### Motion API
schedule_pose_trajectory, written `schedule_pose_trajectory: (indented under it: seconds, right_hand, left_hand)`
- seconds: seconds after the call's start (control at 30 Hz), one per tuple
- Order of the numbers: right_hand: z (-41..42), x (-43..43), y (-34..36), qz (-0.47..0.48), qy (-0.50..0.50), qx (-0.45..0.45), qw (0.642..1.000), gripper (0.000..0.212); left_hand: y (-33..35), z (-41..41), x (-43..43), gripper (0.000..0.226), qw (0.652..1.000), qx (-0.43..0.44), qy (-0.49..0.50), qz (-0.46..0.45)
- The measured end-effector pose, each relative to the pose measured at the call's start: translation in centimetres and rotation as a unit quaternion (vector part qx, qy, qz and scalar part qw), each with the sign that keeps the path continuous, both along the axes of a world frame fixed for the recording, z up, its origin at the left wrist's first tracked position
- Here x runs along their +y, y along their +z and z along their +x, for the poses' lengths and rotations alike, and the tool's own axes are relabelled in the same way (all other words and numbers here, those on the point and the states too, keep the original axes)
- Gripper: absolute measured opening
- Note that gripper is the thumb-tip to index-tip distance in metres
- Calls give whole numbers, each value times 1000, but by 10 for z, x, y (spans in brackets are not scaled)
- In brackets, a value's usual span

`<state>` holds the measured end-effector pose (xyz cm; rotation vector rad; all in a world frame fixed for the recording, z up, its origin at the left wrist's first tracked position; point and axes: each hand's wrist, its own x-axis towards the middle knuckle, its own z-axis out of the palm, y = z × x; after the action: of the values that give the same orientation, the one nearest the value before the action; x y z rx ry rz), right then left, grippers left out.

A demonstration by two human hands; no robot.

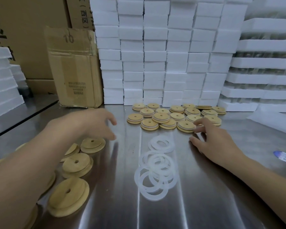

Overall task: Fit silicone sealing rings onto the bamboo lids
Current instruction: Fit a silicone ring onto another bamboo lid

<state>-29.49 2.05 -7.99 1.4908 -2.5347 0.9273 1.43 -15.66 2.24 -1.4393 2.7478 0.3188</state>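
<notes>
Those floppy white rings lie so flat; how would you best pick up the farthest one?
Probably from above: pinch its band on the far side, one fingertip inside the hole and one outside. The farthest ring lies flat on the table, too thin to grab edge-on, and its near side seems to overlap a second ring.

Smeared with motion at the left fingers (109,120), outlines soft. Under the forearm behind those fingers, only slivers seen of several bamboo lids (70,150); further ones sliced off by the left and bottom edges. Beneath the right fingers (202,128), one side of a ringed lid (185,126) covered. Between the two sets of fingers, silicone rings (155,171) too overlapped to count. Right of the right fingers, a blurred blue-and-white label (283,157), print unreadable, clipped by the edge. Beyond the left fingers, tiny illegible print on the cardboard box (75,88).
</notes>
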Motion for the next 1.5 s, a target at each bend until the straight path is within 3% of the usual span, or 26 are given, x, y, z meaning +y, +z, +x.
schedule_pose_trajectory:
  seconds: [0.1, 0.33, 0.53, 0.6, 0.77, 0.93, 1.0, 1.13, 1.3, 1.5]
  right_hand:
    - [2, 1, 1, -4, 14, -3, 1000, 39]
    - [22, 7, 10, -12, 160, 96, 982, 23]
    - [37, 4, 12, 27, 245, 99, 964, 30]
    - [38, 4, 12, 19, 246, 95, 964, 24]
    - [40, 7, 13, -8, 250, 96, 963, 15]
    - [45, 6, 14, 11, 257, 109, 960, 27]
    - [48, 4, 13, 16, 250, 116, 961, 26]
    - [52, 2, 11, -2, 238, 123, 964, 19]
    - [52, 0, 9, -66, 218, 83, 970, 15]
    - [53, -3, 15, -255, 119, -99, 955, 12]
  left_hand:
    - [-6, 1, -2, 52, 998, -69, 3, -3]
    - [-13, -15, 6, 41, 998, 30, -57, 29]
    - [-6, -9, 8, 58, 991, -127, -32, -3]
    - [-7, -7, 6, 53, 994, -106, -28, -9]
    - [-9, -15, 3, 36, 996, 57, -61, 0]
    - [-3, -7, 3, 58, 992, -121, -27, 30]
    - [-2, -5, 2, 60, 991, -128, -21, 22]
    - [-5, -10, 5, 44, 998, -41, -44, 5]
    - [-16, -28, 13, 31, 993, 85, -71, 50]
    - [-33, -40, 18, 25, 957, 258, -66, 117]
